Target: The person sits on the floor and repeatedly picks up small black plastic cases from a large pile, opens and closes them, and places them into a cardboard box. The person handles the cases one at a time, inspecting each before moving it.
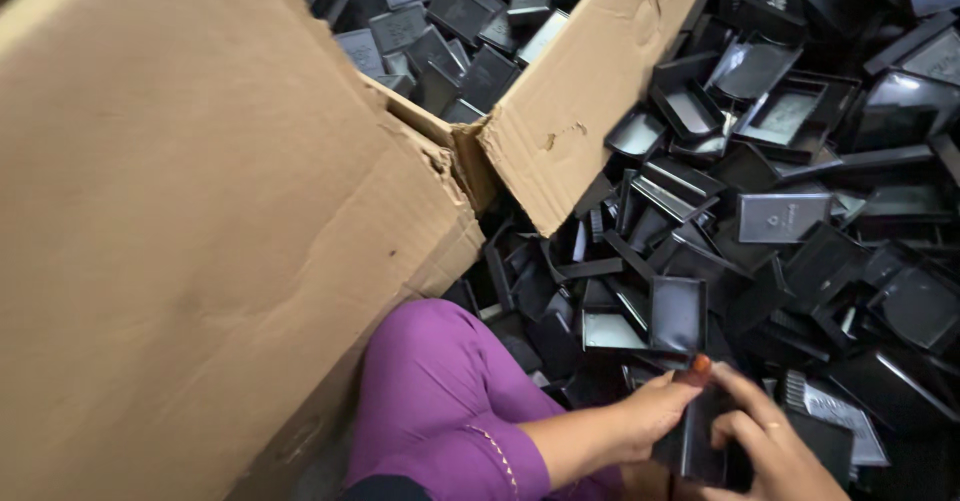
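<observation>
Low in the frame, my left hand (655, 411) and my right hand (765, 441) both grip one small black plastic tray piece (700, 436), held upright between them. My left thumb, with an orange-red nail, presses on its top edge. My right fingers curl over its right side. The piece sits just above a heap of similar black plastic trays (790, 221) that covers the right half of the view. My purple-clad knee (435, 391) lies to the left of my hands.
A large brown cardboard box (200, 211) fills the left side, its torn flap (580, 91) leaning over the heap. Inside the box lie several more black trays (440, 31). Loose trays crowd every side of my hands.
</observation>
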Demonstrator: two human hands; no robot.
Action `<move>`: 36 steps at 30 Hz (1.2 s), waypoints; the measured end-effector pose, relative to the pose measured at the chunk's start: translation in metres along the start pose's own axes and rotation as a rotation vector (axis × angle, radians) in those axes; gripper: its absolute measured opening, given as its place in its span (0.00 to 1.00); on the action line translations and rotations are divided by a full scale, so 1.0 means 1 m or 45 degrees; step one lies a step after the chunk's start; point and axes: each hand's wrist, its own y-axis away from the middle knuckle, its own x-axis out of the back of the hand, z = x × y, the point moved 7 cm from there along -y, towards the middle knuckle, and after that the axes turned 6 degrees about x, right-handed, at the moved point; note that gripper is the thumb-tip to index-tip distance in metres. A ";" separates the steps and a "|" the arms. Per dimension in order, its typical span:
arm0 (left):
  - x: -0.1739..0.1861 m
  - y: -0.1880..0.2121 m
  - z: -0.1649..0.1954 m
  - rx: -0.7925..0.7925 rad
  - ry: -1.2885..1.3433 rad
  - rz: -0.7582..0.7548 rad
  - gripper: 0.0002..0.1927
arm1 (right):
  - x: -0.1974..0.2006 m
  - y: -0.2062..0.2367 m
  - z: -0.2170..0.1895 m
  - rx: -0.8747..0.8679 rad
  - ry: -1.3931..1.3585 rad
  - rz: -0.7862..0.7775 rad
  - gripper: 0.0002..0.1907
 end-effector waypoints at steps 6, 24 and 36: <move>0.010 0.001 -0.013 0.237 0.113 0.205 0.45 | 0.012 -0.003 -0.016 -0.219 -0.019 -0.036 0.54; -0.013 0.023 -0.034 0.099 -0.205 -0.480 0.22 | 0.012 -0.013 -0.026 -0.580 -0.177 -0.254 0.70; -0.109 0.059 0.463 -1.122 -0.567 0.465 0.51 | 0.078 0.024 -0.021 -0.572 -0.126 0.578 0.38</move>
